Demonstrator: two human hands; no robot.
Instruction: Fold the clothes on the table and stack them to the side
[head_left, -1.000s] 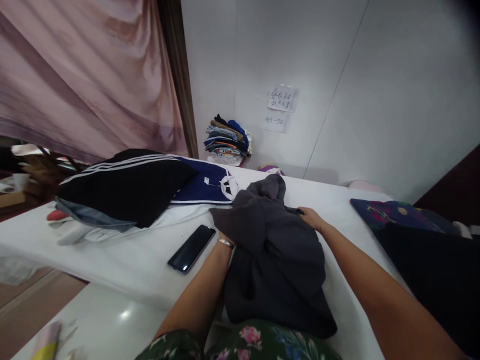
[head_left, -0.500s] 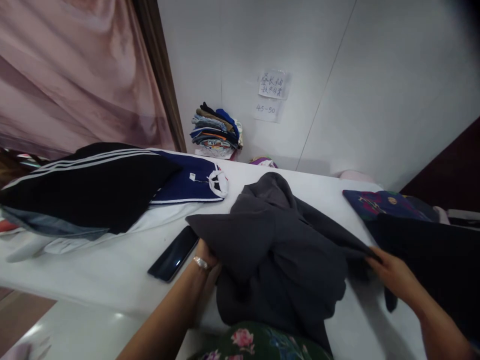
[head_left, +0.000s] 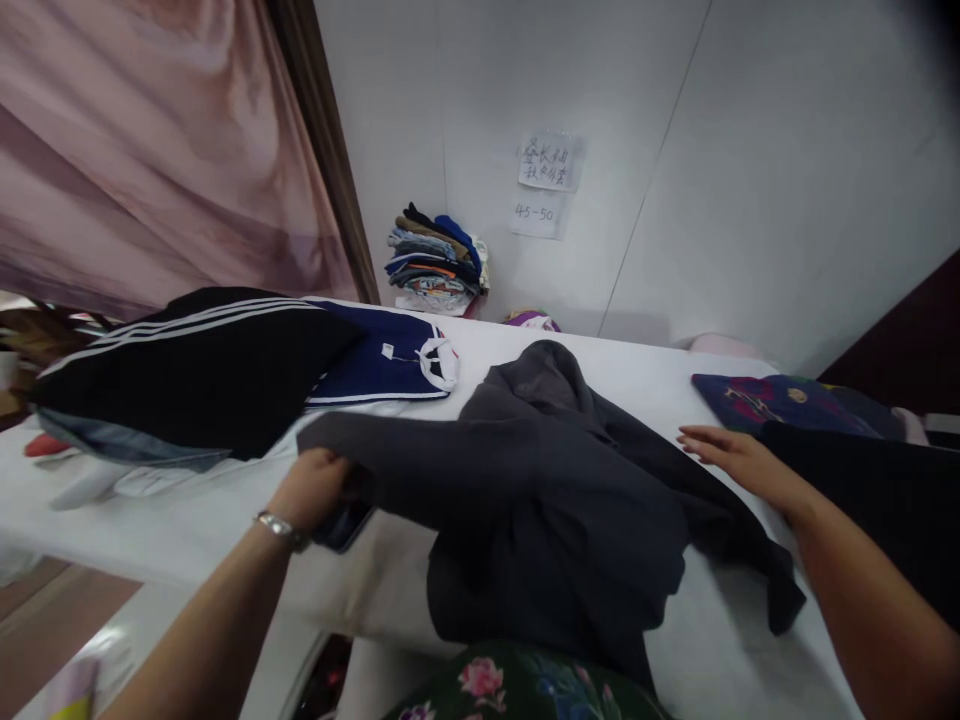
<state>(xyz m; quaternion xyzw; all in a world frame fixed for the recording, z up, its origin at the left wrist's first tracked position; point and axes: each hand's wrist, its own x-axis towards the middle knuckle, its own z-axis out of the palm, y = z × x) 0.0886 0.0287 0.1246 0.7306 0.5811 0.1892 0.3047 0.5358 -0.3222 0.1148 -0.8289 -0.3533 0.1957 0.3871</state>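
Observation:
A dark grey hooded jacket [head_left: 555,490] lies spread over the white table, its hood at the far side. My left hand [head_left: 319,487] is closed on the cuff end of one sleeve, stretched out to the left. Partly covered by that sleeve and hand is a black phone [head_left: 343,525]. My right hand [head_left: 731,462] hovers above the other sleeve with its fingers out straight and nothing in them. That sleeve slants down to the right, its cuff on the table.
Black trousers with white stripes [head_left: 195,380] and a navy garment [head_left: 375,365] lie at the left. Against the wall stands a stack of folded clothes [head_left: 435,260]. Right of the jacket are an embroidered navy garment [head_left: 780,402] and black cloth [head_left: 877,510]. The white table [head_left: 487,345] reaches the wall.
My left hand has drawn its sleeve out to the left, over the phone. My right hand has let go of the other sleeve and moved up and left; that sleeve now lies down.

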